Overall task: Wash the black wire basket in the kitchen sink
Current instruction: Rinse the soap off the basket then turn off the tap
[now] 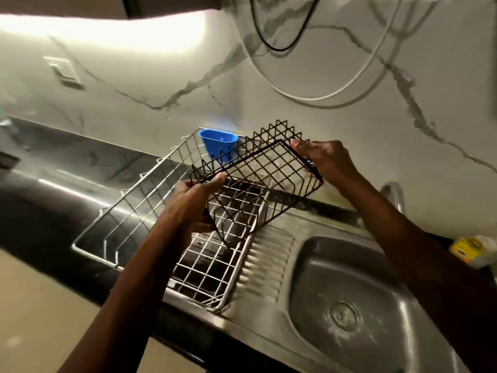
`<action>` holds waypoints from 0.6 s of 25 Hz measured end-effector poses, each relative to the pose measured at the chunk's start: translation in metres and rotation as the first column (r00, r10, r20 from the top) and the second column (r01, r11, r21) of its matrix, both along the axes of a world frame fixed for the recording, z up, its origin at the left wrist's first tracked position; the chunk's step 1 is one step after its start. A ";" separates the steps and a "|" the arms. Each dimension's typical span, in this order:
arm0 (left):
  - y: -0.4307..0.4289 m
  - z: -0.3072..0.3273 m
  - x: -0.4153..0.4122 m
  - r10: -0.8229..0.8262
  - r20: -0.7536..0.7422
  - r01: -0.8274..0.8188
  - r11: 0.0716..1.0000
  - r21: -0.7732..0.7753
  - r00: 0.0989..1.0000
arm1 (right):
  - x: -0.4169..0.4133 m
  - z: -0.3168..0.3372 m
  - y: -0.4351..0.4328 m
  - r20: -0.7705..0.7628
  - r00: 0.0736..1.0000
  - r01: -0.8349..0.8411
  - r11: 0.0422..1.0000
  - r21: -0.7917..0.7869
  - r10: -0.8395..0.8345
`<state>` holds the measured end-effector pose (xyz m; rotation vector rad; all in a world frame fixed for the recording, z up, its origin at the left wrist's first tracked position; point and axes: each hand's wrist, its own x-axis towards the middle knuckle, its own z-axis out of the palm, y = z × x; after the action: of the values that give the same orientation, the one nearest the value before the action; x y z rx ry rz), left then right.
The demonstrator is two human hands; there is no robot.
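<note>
Head camera: a person holds the black wire basket (255, 173) tilted in the air, its open side turned toward the lens; the left grip (196, 200) clasps the basket's near-left rim corner, thumb over the wire; the right grip (325, 160) pinches the far-right rim; the basket hangs between the two grips, touching no surface; directly below both grips a silver wire dish rack (129, 211) stands on the dark bench (40, 205); a blue plastic cup (219, 142) hangs on the rack's back rail, beyond the left grip and behind the basket; below and to the outer side of the right grip lies the stainless steel sink (317, 265), its ribbed drainboard (269, 254) between rack and bowl; a tap (394, 195) rises just behind the right forearm; motion blur softens the edges.
</note>
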<state>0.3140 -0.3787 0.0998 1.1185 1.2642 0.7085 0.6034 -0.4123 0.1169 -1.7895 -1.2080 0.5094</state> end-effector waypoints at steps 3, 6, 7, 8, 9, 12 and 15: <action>0.008 -0.012 -0.028 0.147 0.031 -0.145 0.988 -0.056 0.989 | -0.029 -0.008 0.073 0.025 0.983 -0.177 0.981 -0.077 0.180; 0.016 -0.030 -0.042 0.277 0.048 -0.271 0.956 -0.113 0.960 | -0.059 -0.029 0.128 -0.036 0.947 -0.320 0.932 -0.172 0.318; 0.018 -0.037 -0.043 0.317 0.053 -0.306 0.940 -0.149 0.947 | -0.066 -0.038 0.143 -0.058 0.931 -0.365 0.906 -0.216 0.361; 0.020 -0.044 -0.043 0.348 0.051 -0.334 0.925 -0.179 0.936 | -0.072 -0.048 0.156 -0.065 0.916 -0.398 0.879 -0.263 0.396; 0.023 -0.049 -0.042 0.375 0.040 -0.359 0.910 -0.206 0.926 | -0.077 -0.058 0.170 -0.057 0.902 -0.423 0.852 -0.308 0.427; 0.031 -0.067 -0.034 0.420 -0.018 -0.410 0.874 -0.259 0.907 | -0.091 -0.085 0.195 -0.036 0.864 -0.468 0.776 -0.424 0.501; 0.035 -0.079 -0.023 0.438 -0.049 -0.428 0.837 -0.341 0.897 | -0.101 -0.113 0.211 -0.053 0.820 -0.513 0.691 -0.509 0.570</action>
<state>0.2912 -0.3434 0.0204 0.5304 1.5668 0.7947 0.5023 -0.2016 0.0043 -1.8728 -1.8313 1.1805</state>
